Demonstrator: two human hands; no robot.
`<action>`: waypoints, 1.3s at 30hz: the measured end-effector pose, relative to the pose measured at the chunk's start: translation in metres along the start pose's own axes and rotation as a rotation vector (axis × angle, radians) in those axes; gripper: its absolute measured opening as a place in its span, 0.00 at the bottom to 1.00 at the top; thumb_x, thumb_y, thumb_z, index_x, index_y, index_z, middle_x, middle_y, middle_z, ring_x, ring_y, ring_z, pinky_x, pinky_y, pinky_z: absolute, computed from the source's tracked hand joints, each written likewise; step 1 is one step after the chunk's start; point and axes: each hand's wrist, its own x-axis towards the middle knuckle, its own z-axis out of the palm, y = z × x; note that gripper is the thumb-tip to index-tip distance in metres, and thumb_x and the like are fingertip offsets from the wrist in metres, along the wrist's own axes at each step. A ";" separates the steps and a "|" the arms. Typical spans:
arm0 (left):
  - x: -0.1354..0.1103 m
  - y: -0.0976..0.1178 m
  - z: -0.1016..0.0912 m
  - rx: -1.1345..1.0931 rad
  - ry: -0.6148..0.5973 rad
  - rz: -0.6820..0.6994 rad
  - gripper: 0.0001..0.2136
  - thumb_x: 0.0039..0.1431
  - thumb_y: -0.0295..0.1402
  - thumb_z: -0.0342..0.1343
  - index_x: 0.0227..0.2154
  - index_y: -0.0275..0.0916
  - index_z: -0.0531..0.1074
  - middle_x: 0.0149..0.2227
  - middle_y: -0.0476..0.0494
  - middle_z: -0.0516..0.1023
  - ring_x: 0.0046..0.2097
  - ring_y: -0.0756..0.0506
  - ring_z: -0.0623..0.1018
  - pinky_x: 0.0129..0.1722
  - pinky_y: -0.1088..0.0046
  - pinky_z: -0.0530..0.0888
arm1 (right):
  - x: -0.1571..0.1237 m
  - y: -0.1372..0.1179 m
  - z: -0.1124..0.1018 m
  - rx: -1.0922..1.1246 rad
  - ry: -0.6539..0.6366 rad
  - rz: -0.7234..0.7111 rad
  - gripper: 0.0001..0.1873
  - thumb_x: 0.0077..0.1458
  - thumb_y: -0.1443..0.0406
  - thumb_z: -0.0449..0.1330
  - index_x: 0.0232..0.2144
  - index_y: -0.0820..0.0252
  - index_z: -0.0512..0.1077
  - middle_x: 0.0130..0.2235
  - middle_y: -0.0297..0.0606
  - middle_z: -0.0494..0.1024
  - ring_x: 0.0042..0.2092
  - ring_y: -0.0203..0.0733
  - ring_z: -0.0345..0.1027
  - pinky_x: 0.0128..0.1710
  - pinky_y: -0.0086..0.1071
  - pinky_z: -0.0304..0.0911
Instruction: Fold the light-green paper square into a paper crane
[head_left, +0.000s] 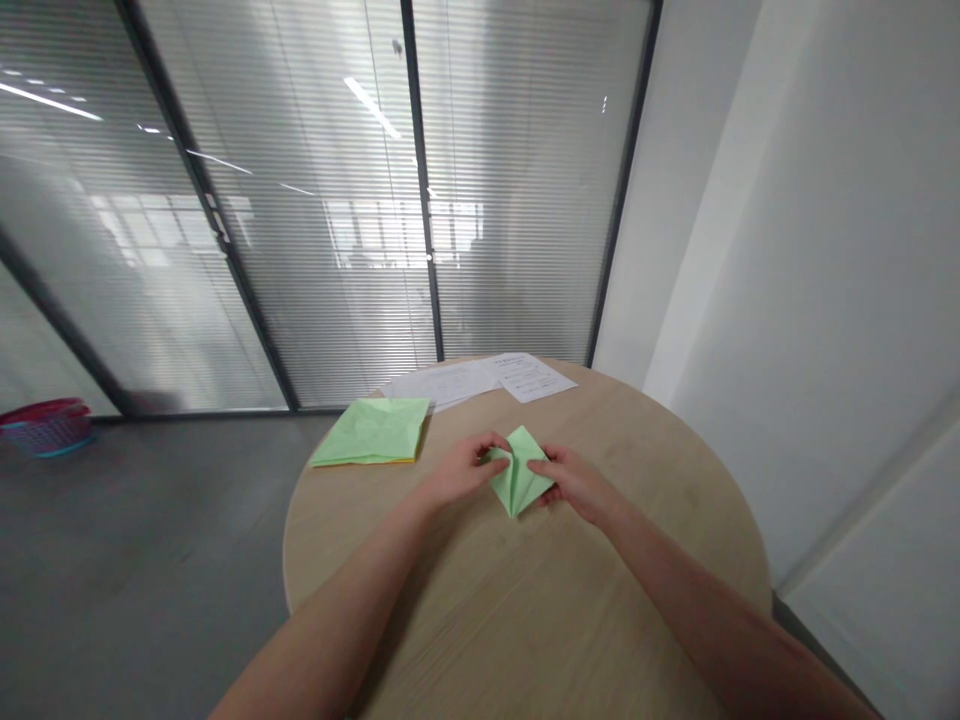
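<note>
A folded piece of light green paper, diamond-shaped with a crease or slit running down its middle, is between my two hands above the round table. My left hand pinches its left corner, thumb and forefinger closed on the paper. On the opposite side my right hand grips the right corner, with the thumb on top and the other fingers underneath. The paper's top corner points away from me and its lower tip points toward me. Its underside is hidden.
A stack of green paper sheets, with a yellow edge below, lies at the table's left. Printed white sheets lie at the far edge of the wooden table. On the floor at far left stand stacked plastic baskets. Glass partitions with blinds rise behind.
</note>
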 end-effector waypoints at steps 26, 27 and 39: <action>0.005 0.004 0.019 0.050 0.194 -0.120 0.19 0.55 0.38 0.59 0.48 0.37 0.75 0.23 0.54 0.68 0.26 0.50 0.68 0.28 0.75 0.64 | 0.007 0.012 0.000 -0.235 0.008 -0.155 0.21 0.53 0.49 0.63 0.36 0.63 0.78 0.31 0.40 0.79 0.28 0.39 0.69 0.27 0.30 0.63; 0.004 0.005 0.019 0.055 0.194 -0.120 0.18 0.55 0.38 0.59 0.48 0.37 0.75 0.23 0.54 0.68 0.26 0.50 0.68 0.28 0.75 0.64 | 0.007 0.012 0.000 -0.235 0.015 -0.158 0.21 0.52 0.50 0.64 0.36 0.63 0.78 0.32 0.40 0.80 0.29 0.40 0.70 0.29 0.31 0.64; 0.004 0.000 0.032 -0.317 0.041 -0.402 0.16 0.51 0.45 0.63 0.28 0.34 0.75 0.25 0.45 0.76 0.27 0.47 0.75 0.28 0.71 0.72 | 0.015 0.014 -0.010 -0.119 0.175 -0.239 0.18 0.52 0.51 0.64 0.36 0.59 0.78 0.36 0.41 0.82 0.35 0.46 0.74 0.36 0.36 0.68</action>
